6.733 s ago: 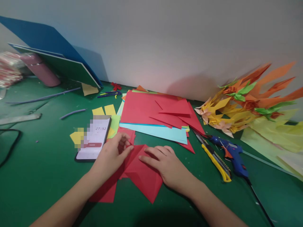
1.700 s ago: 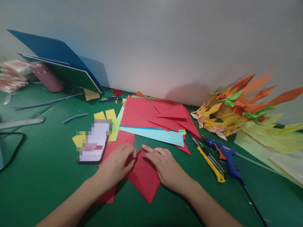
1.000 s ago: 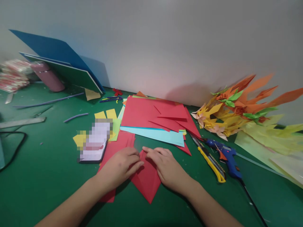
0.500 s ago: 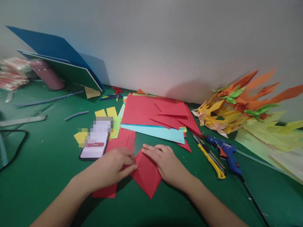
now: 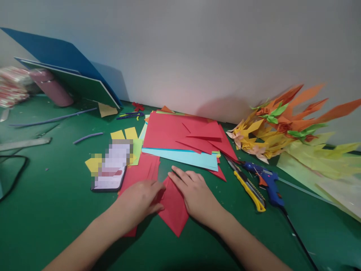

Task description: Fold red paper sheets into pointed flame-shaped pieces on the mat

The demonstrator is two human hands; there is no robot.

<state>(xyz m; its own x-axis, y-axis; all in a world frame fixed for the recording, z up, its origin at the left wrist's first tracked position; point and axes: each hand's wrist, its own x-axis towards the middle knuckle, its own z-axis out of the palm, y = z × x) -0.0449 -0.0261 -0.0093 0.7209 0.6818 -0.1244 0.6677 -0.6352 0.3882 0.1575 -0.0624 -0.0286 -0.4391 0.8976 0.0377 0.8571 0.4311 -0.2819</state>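
Two bare hands meet over a folded diamond of red paper (image 5: 175, 210) at the near edge of a green tabletop (image 5: 56, 214), in the head view. The diamond lies flat between them, one point toward the worker. The left hand (image 5: 142, 197) is at its left edge, fingers bent and the thumb a little apart; whether they pinch the paper, I cannot tell from here. The right hand (image 5: 196, 192) rests on its right side, fingers stretched out and slightly spread, the tips near the upper point.

Partly under the left forearm are loose rectangular red paper sheets (image 5: 145, 169), just beside a dark-edged smartphone (image 5: 109, 184) with a partly blurred screen. Beyond the hands lies a broad pile of coloured paper (image 5: 175, 130), red uppermost, pale blue showing below. To the right, a yellow-handled box cutter (image 5: 251, 192) lies near a blue glue gun (image 5: 269, 180); behind them are orange and yellow folded-paper flowers (image 5: 293, 114). At far left, a pink cylindrical bottle (image 5: 53, 88) leans at a tilt.
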